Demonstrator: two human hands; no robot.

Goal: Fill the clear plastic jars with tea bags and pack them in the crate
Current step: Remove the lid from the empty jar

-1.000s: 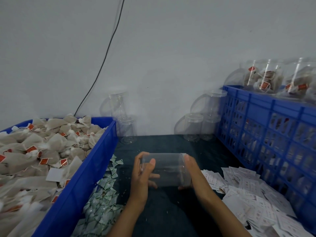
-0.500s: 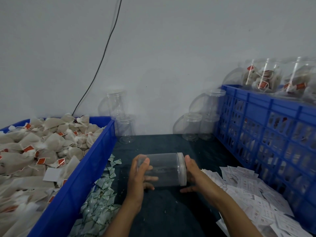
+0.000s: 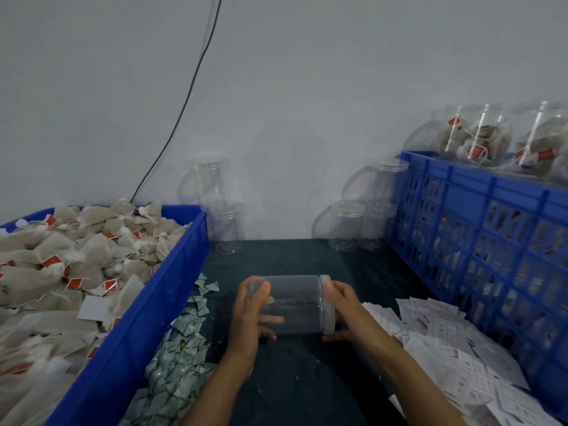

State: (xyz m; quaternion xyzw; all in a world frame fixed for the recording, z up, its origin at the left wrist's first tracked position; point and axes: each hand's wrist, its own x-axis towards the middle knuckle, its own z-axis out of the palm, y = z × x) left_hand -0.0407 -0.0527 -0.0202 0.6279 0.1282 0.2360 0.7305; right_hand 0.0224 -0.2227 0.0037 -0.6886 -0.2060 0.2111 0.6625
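I hold an empty clear plastic jar (image 3: 292, 302) on its side above the dark table, lid end to the right. My left hand (image 3: 249, 321) grips the jar's base end, fingers curled round it. My right hand (image 3: 341, 312) grips the lid (image 3: 328, 302). A blue bin (image 3: 147, 318) at the left is heaped with tea bags (image 3: 76, 262) bearing red tags. At the right stands a blue slatted crate (image 3: 479, 229) with filled jars (image 3: 479, 139) on top.
Empty clear jars stand against the wall at the back left (image 3: 219, 207) and back right (image 3: 365, 213). Small green-white sachets (image 3: 181, 342) lie beside the bin. White paper labels (image 3: 445, 333) are strewn by the crate. A black cable (image 3: 184, 96) runs down the wall.
The jar has shifted slightly in my hands, and my right hand has moved onto the lid end. The view has tilted a little.
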